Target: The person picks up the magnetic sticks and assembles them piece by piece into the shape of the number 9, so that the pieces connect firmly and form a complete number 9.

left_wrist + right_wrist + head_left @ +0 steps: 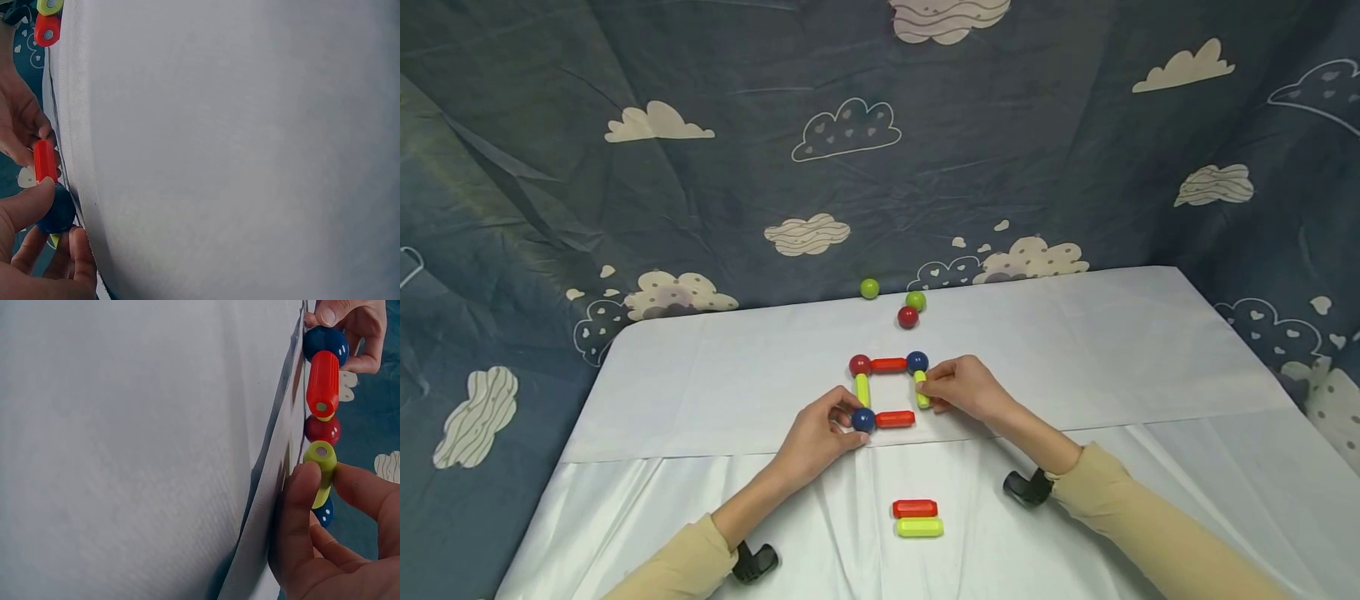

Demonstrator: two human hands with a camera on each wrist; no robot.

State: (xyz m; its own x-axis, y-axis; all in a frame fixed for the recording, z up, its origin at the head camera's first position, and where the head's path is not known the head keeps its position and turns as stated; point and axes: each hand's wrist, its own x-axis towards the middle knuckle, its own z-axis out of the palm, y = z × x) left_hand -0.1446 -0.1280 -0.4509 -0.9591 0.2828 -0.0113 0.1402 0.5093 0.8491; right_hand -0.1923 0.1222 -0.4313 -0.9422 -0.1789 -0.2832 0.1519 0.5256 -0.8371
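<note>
- Nearest, a spare red rod (914, 508) and spare yellow-green rod (920, 527) lie below the wrists; skirt them.
- The left hand (815, 429) pinches the near blue ball (863, 420); best kept still.
- The right hand (972, 388) pinches the side rod (921, 377) against the far blue ball (917, 361); keep it straight.
- The tabletop (1075, 350) gives more room sideways than toward its far edge, where green balls (869, 288) sit.

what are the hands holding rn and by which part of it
The left hand holds a blue ball by its sides; the right hand pinches a yellow stick by its sides, around the middle.
</note>
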